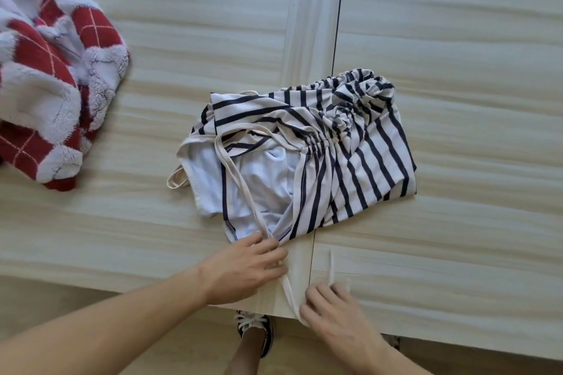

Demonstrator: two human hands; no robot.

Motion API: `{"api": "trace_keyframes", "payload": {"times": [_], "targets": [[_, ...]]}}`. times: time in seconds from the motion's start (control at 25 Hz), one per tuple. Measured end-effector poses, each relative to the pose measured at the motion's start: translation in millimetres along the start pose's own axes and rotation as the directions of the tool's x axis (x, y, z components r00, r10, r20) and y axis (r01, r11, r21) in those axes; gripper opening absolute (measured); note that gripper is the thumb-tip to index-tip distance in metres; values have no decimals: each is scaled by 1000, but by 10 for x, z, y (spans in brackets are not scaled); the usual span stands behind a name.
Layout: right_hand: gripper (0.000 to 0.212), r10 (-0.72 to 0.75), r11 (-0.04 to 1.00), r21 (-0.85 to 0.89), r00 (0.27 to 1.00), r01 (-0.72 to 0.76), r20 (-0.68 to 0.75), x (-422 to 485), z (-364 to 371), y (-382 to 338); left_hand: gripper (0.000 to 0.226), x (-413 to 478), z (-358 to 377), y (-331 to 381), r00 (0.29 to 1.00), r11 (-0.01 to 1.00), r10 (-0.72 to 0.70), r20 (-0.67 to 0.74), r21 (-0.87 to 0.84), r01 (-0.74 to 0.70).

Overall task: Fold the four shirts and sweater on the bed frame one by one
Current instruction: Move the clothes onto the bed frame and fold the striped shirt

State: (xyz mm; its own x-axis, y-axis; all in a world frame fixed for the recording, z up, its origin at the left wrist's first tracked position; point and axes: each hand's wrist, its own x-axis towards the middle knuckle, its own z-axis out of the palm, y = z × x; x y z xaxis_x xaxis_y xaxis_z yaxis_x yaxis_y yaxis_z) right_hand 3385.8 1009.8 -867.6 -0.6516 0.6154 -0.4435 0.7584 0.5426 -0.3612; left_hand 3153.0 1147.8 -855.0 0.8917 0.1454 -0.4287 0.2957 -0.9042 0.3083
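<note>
The left hand (pixel 253 271) is laid flat, fingers open, pinning the near hem of the navy-and-cream striped drawstring shirt (pixel 320 155), probably so it doesn't slide. The right hand (pixel 335 310) is curled on the long cream fabric tie (pixel 289 292), pulled taut toward the edge of the pale wood-grain bed frame (pixel 457 70). The shirt's long axis runs diagonally, ruched end far-right. The red-and-white checked fuzzy sweater (pixel 51 85) is left waiting far-left.

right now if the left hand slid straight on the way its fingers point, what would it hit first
The left hand points up and right, fingertips already at the near hem of the striped shirt, beside its cream tie strap. It would probably meet that hem first and bunch it; the red and white sweater lies well off that line.
</note>
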Motion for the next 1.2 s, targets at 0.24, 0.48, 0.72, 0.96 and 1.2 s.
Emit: {"api": "trace_keyframes", "payload": {"times": [0.24, 0.48, 0.72, 0.96, 1.2], "targets": [[10, 177, 903, 414, 977, -112, -120, 72, -604, 341, 7, 118, -191, 54, 908, 937, -300, -293, -268, 224], [9, 475, 758, 636, 790, -144, -387, 667, -1875, 1030, 17, 297, -814, -455, 498, 650, -725, -476, -712, 265], [82, 462, 881, 271, 826, -387, -322, 1389, -1795, 1011, 48, -226, -361, -1244, -105, -92, -994, 38, -810, 579], [78, 197, 975, 161, 924, -151, -327, 2141, -1803, 502, 52, -208, -298, -1254, 64, -6, -996, 64, -755, 655], [62, 100, 995, 26, 971, -97, -218, 2526, -1795, 584, 13, -187, -345, -1266, 126, -67, -971, 201, -744, 665]]}}
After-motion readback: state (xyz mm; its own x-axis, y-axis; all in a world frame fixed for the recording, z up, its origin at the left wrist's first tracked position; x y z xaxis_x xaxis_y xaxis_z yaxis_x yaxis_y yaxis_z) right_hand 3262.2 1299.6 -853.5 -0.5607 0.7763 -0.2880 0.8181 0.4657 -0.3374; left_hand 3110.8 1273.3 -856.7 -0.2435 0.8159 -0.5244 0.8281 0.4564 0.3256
